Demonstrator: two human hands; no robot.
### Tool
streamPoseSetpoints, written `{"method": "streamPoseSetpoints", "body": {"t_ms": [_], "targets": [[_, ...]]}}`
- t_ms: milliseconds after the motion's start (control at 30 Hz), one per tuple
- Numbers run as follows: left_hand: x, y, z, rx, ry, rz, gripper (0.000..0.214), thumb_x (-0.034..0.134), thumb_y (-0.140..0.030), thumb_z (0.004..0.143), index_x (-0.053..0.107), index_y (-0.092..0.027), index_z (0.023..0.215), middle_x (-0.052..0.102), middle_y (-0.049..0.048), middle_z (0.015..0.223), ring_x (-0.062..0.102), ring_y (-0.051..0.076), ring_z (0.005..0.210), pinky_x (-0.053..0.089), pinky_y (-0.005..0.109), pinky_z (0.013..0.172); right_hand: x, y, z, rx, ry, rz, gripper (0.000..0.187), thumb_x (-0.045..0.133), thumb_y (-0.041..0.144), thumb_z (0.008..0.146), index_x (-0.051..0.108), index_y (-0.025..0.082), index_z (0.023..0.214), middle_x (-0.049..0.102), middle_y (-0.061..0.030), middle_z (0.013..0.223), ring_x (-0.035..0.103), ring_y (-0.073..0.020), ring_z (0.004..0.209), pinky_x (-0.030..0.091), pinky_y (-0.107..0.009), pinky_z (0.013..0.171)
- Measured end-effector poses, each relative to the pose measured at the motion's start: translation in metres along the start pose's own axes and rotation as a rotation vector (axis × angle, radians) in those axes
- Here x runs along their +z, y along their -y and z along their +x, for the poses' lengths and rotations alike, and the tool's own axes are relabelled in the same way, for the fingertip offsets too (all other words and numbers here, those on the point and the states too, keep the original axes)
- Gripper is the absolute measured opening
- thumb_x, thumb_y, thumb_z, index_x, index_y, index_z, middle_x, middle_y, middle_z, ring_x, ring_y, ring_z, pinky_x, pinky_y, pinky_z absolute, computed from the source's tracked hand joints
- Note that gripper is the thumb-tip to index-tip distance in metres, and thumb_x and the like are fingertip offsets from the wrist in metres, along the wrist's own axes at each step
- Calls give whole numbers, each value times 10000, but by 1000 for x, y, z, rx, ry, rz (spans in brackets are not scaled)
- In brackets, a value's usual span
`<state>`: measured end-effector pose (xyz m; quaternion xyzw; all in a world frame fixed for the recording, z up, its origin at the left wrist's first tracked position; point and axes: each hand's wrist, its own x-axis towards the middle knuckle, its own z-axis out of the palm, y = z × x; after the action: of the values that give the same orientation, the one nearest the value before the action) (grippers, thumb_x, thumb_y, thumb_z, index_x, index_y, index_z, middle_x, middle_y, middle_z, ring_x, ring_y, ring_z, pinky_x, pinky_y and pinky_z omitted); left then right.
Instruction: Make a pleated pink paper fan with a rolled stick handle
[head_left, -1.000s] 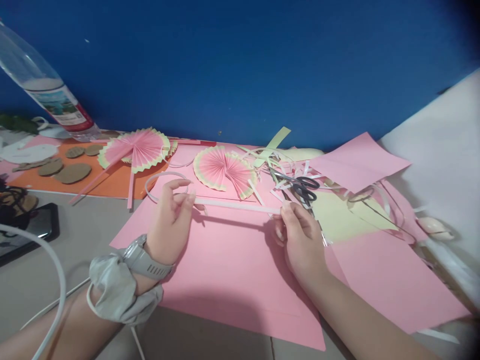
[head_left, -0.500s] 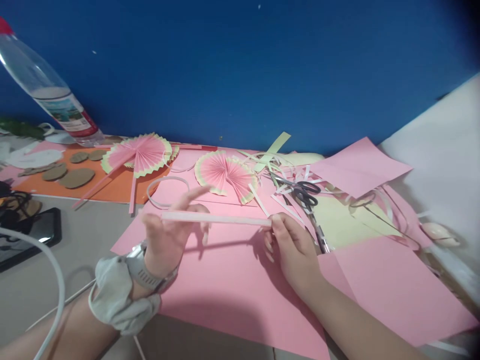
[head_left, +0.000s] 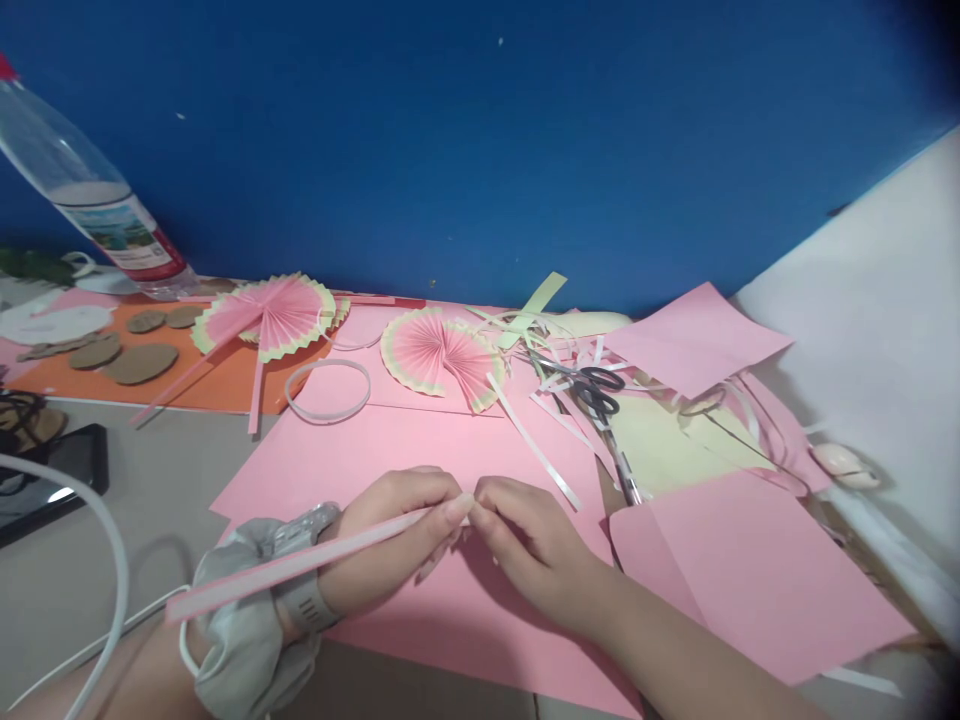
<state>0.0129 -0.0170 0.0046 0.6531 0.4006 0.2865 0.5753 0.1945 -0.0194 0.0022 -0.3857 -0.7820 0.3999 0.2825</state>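
Note:
A narrow pink paper strip (head_left: pixel 300 568) with a whitish band along it runs slantwise over my left wrist. My left hand (head_left: pixel 401 530) is closed on it, the thumb lying on top near its far end. Right beside it, the fingertips of my right hand (head_left: pixel 529 535) pinch that end, so the two hands meet. Whatever lies between the fingertips is hidden. Both hands are above a large pink sheet (head_left: pixel 420 440). Behind them lies a pleated pink paper fan (head_left: pixel 444 355) with a yellow-green rim, and a ring-shaped band (head_left: pixel 328 390) is to its left.
Black-handled scissors (head_left: pixel 596 390) lie among paper scraps at the right. More pink sheets (head_left: pixel 772 570) are beyond my right arm. On the left are another fan (head_left: pixel 266 310), cardboard discs (head_left: pixel 141 363), a bottle (head_left: pixel 112 215) and a phone (head_left: pixel 60 480). A blue wall (head_left: pixel 450 140) stands behind.
My left hand, open with spread fingers before, has moved right and closed on the strip beside my right hand. Both hands are lower, and the strip's free end now points toward my left forearm.

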Motion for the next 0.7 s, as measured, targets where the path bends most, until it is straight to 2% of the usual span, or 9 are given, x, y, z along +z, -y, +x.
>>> {"method": "streamPoseSetpoints", "body": {"t_ms": [100, 200, 267, 333, 400, 500, 600, 700], "targets": [[-1, 0, -2, -60, 7, -50, 389, 435, -453, 923, 539, -160, 689, 488, -32, 580, 450, 71, 466, 355, 205, 474, -1, -2, -1, 25, -24, 33, 281, 390, 279, 958, 487, 196, 708, 524, 15, 659, 490, -102, 616, 372, -228, 594], [0, 2, -4, -105, -12, -158, 373, 474, -469, 902, 513, -167, 685, 472, -44, 547, 425, 64, 428, 322, 198, 433, -5, -6, -3, 61, -135, 85, 317, 432, 300, 940, 441, 198, 641, 466, 30, 607, 434, -100, 559, 336, -230, 540], [0, 3, -5, -110, -44, -240, 384, 482, -477, 897, 484, -172, 662, 466, -48, 527, 418, 61, 410, 320, 199, 431, -7, -8, -4, 94, -201, 165, 363, 384, 322, 957, 411, 200, 616, 436, 34, 583, 417, -100, 536, 333, -234, 527], [1, 5, -5, -101, -34, -274, 385, 493, -477, 891, 472, -175, 653, 459, -51, 501, 415, 62, 396, 323, 202, 434, -7, -9, -4, 95, -178, 230, 376, 354, 362, 965, 423, 201, 631, 452, 29, 595, 436, -104, 545, 351, -236, 540], [0, 5, -4, -96, 37, -268, 372, 504, -473, 885, 473, -177, 661, 435, -61, 460, 405, 67, 383, 319, 200, 431, -6, -7, -3, 65, -76, 234, 344, 404, 388, 947, 471, 198, 668, 490, 21, 629, 466, -107, 574, 366, -234, 558], [-2, 4, -1, -71, 78, -200, 364, 516, -459, 879, 505, -167, 663, 493, -37, 511, 464, 79, 454, 363, 199, 476, -4, -2, -1, 16, 29, 167, 277, 448, 326, 941, 553, 202, 716, 538, 7, 684, 512, -114, 643, 387, -229, 604], [-5, 3, 2, -43, 9, -138, 369, 557, -445, 854, 519, -156, 629, 564, -3, 601, 519, 98, 570, 400, 205, 545, -3, -2, 0, -7, -12, 116, 289, 450, 289, 942, 538, 201, 681, 514, 13, 657, 497, -112, 636, 376, -226, 598], [-8, 2, 4, -64, -59, -175, 367, 585, -451, 832, 494, -164, 622, 533, -23, 554, 477, 86, 521, 377, 201, 505, -6, -5, 0, 44, -70, 114, 305, 463, 311, 935, 494, 195, 655, 479, 26, 623, 453, -102, 587, 345, -226, 562]]}}
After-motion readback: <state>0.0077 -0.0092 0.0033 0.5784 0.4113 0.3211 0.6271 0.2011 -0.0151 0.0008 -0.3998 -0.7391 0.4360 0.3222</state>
